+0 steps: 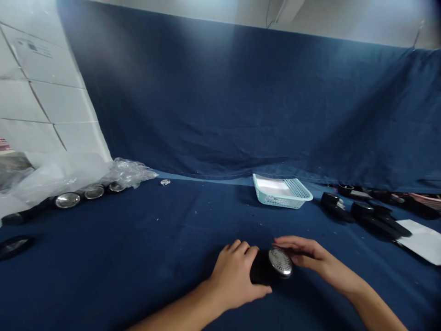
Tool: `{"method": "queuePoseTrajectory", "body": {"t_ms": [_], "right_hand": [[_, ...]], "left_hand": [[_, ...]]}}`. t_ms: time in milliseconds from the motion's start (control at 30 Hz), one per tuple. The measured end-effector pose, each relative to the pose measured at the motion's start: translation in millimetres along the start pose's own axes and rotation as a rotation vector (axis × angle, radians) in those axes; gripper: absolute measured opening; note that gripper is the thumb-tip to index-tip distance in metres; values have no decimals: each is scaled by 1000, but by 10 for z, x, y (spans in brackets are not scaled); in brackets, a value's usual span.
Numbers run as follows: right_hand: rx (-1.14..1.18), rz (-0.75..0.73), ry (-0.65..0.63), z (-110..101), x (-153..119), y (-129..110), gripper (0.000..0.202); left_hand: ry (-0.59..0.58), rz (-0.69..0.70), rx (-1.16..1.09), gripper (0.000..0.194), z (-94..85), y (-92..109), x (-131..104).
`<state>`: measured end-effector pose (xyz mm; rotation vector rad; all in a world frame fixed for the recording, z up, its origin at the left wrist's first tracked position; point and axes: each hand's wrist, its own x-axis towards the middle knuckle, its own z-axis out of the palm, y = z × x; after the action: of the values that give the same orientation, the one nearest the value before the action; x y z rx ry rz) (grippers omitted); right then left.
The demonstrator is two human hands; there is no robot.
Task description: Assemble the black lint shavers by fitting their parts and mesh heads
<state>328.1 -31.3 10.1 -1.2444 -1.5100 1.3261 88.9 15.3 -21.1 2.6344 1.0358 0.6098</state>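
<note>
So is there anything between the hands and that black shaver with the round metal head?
Nothing visible. The left hand already wraps the shaver body, and the right hand touches it by the mesh head.

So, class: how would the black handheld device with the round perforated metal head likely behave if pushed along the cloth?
The black handheld device with the round perforated metal head looks rigid, so it probably slides whole. The blue cloth may drag and wrinkle. Its rounded body might rock or roll once the left hand lets go.

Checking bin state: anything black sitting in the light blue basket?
No. The light blue basket shows only a pale white bottom; the black devices lie on the cloth to its right.
</note>
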Motion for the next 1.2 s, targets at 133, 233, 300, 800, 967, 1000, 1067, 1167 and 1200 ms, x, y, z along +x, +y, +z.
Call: {"method": "queuePoseTrajectory", "body": {"t_ms": [133,233,300,800,967,1000,1067,1167,1200], "right_hand": [[-4,0,-13,-6,15,35,39],[-9,-11,-31,-16,35,71,43],[1,-28,-48,-24,46,87,46],[-51,-86,-74,25,4,34,51],[-132,-101,-65,101,-18,-13,55],[-146,-103,-63,115,-18,-13,56],[-167,-108,-51,144,-17,-10,57],[-190,-116,-24,189,-20,-13,59],[-193,-119,-18,206,-22,-17,59]], "left_hand": [[4,2,-5,69,6,-7,-1],[2,1,-8,69,5,-7,-5],[2,-1,-9,69,3,-4,-6],[8,-5,4,67,6,-10,-3],[3,-8,19,64,13,-17,2],[3,-9,24,64,14,-18,3],[2,-12,31,63,15,-17,4],[-3,-13,32,62,12,-14,7],[-4,-13,32,61,9,-13,7]]}}
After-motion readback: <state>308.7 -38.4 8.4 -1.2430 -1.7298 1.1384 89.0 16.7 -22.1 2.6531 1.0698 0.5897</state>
